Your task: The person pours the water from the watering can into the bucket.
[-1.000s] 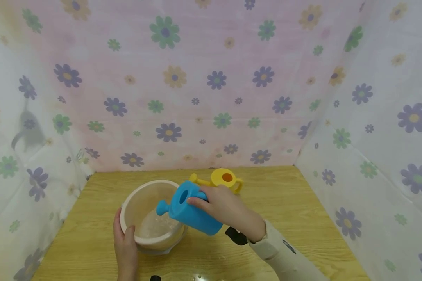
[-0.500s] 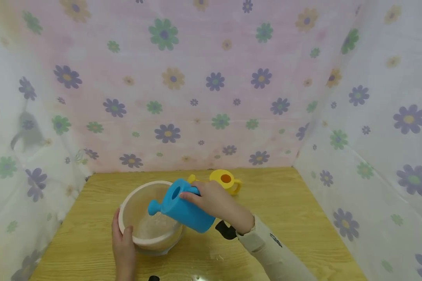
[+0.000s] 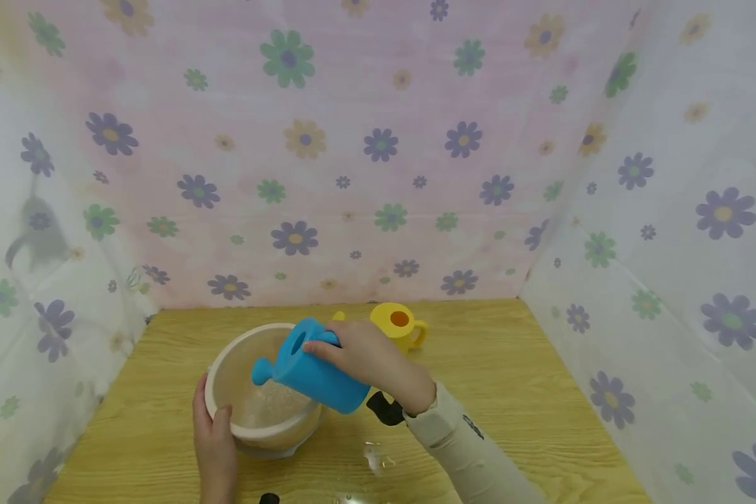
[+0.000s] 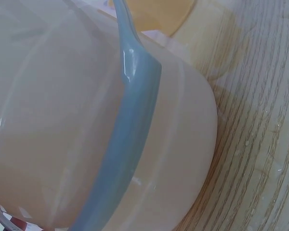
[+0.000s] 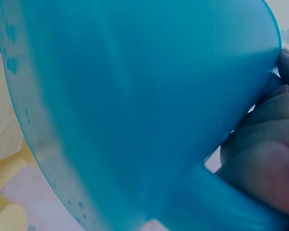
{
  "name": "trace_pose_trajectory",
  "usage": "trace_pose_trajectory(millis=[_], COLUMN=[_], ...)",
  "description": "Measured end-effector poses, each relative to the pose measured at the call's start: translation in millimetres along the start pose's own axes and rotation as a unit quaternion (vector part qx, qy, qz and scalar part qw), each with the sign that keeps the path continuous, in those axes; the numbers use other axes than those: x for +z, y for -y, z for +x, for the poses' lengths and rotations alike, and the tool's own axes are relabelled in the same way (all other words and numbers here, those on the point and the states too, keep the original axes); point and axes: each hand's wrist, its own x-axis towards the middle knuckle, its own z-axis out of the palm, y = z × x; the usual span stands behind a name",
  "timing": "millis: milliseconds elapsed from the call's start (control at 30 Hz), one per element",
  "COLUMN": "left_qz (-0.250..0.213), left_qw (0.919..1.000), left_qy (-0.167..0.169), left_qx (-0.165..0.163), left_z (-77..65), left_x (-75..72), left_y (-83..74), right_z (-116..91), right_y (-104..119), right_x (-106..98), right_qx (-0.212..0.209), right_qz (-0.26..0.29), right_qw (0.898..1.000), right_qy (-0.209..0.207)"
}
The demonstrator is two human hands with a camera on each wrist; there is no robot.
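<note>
My blue watering can leans left over the white bucket, its spout above the opening.

On the left, my left hand grips the bucket's near-left rim, thumb over the edge; the bucket stands on the counter, its grey-blue handle against the outside. The can lies rightward of that hand, across the opening, so my right hand is much the nearer: it clasps the can's handle from the upper right. The can's long axis slants from its top at upper left to its base at lower right, spout pointing left; I can't tell whether water is leaving it. Behind my right hand stands a yellow watering can, apart from the bucket.
</note>
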Motion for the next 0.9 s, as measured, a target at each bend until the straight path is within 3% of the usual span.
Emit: trace_pose_trajectory(millis=[400,900], left_qz=[-0.021,-0.010], left_qw=[0.9997,0.9999], left_qy=[0.001,0.001], left_qx=[-0.012,-0.011], left_z=[-5.1,-3.7], left_x=[0.6,1.3], left_y=[-0.6,-3.7], right_z=[0.3,2.3], right_y=[4.2,7.6], right_x=[2.1,0.1], right_qx=[-0.005,-0.013], right_qz=[-0.020,-0.052], right_qw=[1.000,0.999], right_qy=[0.003,-0.004])
